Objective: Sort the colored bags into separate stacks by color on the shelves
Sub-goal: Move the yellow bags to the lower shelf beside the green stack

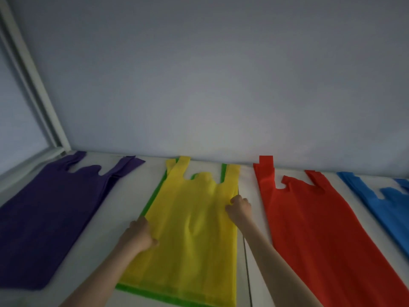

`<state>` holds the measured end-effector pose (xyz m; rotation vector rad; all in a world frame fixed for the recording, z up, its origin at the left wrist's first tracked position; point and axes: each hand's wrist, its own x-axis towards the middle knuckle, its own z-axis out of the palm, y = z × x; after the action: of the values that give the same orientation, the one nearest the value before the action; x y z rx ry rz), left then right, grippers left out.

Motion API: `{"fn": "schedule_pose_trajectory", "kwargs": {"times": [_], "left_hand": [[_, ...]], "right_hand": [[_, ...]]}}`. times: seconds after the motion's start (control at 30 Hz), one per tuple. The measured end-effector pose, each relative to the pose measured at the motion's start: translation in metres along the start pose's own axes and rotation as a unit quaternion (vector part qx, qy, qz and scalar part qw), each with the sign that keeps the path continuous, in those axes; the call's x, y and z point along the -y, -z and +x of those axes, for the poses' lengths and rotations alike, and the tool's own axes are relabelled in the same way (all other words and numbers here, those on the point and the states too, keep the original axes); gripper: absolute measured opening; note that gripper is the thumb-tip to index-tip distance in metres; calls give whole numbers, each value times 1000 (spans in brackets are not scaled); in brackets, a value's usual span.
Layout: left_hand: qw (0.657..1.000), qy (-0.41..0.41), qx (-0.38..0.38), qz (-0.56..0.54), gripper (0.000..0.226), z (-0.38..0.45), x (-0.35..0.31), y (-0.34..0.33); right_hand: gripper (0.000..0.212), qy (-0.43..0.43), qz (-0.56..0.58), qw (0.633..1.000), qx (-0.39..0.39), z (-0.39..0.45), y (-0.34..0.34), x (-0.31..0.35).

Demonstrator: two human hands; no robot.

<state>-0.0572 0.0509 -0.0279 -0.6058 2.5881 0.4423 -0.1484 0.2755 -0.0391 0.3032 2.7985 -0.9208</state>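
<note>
A yellow bag (194, 229) lies flat on the white shelf (137, 189), on top of a green bag (152, 196) whose edges show along its left side and bottom. My left hand (139, 234) grips the yellow bag's left edge. On the bag's right edge, higher up, my right hand (239, 207) pinches the fabric. A purple stack (51, 213) lies to the left. A red stack (309, 222) lies to the right, and a blue stack (391, 207) sits at the far right.
The shelf's back wall (221, 85) rises just behind the bag handles. A white frame post (33, 80) stands at the left corner. A seam (246, 262) in the shelf runs between the yellow and red bags.
</note>
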Motion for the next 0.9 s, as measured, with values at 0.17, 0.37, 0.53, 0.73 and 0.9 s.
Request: {"fn": "schedule_pose_trajectory", "kwargs": {"times": [0.17,0.37,0.53,0.73,0.9], "left_hand": [[999,-41,33,-8,93,16,6,6],[995,-75,57,19,98,24,10,9],[993,-94,61,39,96,26,10,10],[992,-107,57,44,94,26,10,10],[992,-110,50,45,92,22,11,9]], "right_hand": [[39,24,28,998,-46,-8,-22,20],[53,-120,-9,986,-116,-15,-35,33],[48,-135,-63,981,-121,-11,-29,32],[50,-50,-103,979,-169,-14,-30,29],[48,3,-30,990,-135,-14,-33,37]]}}
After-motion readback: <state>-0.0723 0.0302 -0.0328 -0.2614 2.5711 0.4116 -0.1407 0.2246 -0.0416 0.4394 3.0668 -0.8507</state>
